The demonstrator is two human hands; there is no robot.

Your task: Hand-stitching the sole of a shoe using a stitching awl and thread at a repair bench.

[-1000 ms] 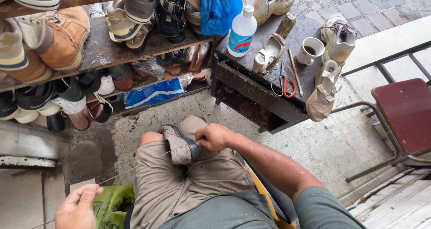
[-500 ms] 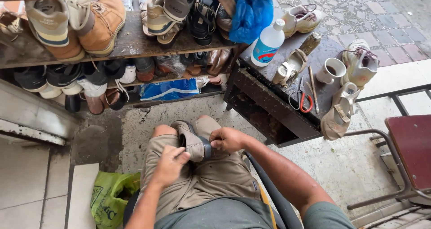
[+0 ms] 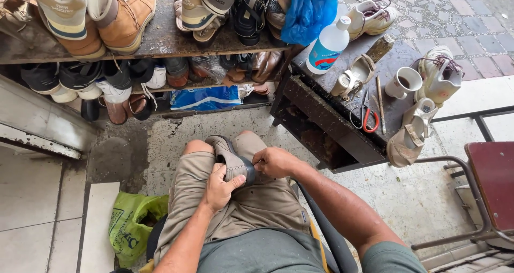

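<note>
A grey shoe lies between my knees on my lap, toe pointing away from me. My left hand grips its heel end from the near side. My right hand pinches the shoe's rear edge from the right. I sit in khaki shorts on a chair.
A dark wooden work table stands ahead right, holding a plastic bottle, a mug, red-handled scissors and several shoes. Shelves of shoes run across the front left. A green bag lies left; a red stool stands right.
My left hand rose from the green bag on the floor and took hold of the shoe's heel. The view shifted slightly down and left.
</note>
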